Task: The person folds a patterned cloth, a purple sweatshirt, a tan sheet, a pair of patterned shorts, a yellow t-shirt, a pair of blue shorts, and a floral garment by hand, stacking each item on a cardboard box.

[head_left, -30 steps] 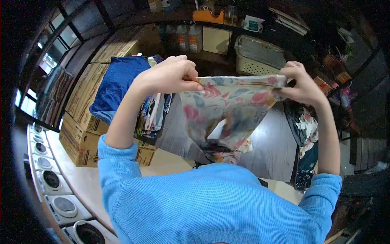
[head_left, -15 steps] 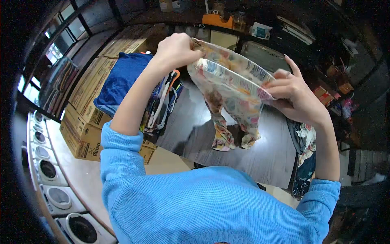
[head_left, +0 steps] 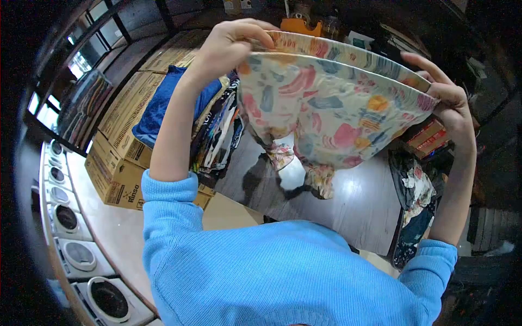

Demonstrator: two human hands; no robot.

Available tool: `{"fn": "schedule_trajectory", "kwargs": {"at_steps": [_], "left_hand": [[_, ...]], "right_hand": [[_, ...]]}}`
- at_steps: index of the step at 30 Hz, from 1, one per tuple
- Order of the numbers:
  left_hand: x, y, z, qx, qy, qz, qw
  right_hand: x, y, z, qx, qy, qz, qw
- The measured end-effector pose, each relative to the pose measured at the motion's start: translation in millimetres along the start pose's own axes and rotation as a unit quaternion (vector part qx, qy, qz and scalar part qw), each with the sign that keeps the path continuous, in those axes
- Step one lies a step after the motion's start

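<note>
A pair of patterned pants (head_left: pixel 337 111), cream with pink, orange and blue-grey splotches, hangs between my hands with its waistband pulled wide. My left hand (head_left: pixel 225 51) is closed on the waistband's left end. At the right end, my right hand (head_left: pixel 448 103) grips the band between thumb and fingers, with the index finger raised. Both legs dangle close over the dark wood-grain table (head_left: pixel 361 204), their gathered cuffs at the bottom. Left of the pants, near my left forearm, stands a stack of folded clothes (head_left: pixel 220 136).
Cardboard boxes (head_left: pixel 117 146) fill the left side, with a blue garment (head_left: pixel 155 117) on top. Crumpled clothes (head_left: pixel 416 195) lie at the table's right edge. A row of front-loading washers (head_left: pixel 81 255) lines the far left. An orange tape dispenser (head_left: pixel 300 27) stands at the back.
Both hands have risen and moved apart, the right one farther to the right. The waistband is stretched wider, and the pants' front now spreads out.
</note>
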State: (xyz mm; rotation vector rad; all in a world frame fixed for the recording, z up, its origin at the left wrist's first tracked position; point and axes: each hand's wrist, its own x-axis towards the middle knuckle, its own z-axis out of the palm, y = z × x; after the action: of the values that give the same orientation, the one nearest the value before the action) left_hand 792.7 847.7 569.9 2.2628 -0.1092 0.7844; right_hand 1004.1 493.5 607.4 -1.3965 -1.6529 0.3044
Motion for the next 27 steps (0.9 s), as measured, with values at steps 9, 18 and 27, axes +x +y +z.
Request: {"fn": "schedule_trajectory", "kwargs": {"at_steps": [9,18,27], "left_hand": [[-8.6,29.0,10.6,0.093,0.033,-0.043,0.994],[-14.4,34.1,-5.7,0.062,-0.099,-0.004,0.993],[-15.4,61.4,2.7,-0.147,-0.144,-0.059,0.977]], "right_hand": [[-7.4,-1.5,2.1,-0.193,0.09,0.094,0.972],[-5.0,-30.4,18.6,0.012,0.18,0.096,0.979],[-27.9,-12.3,-9.2,-0.002,0.097,0.135,0.986]]}}
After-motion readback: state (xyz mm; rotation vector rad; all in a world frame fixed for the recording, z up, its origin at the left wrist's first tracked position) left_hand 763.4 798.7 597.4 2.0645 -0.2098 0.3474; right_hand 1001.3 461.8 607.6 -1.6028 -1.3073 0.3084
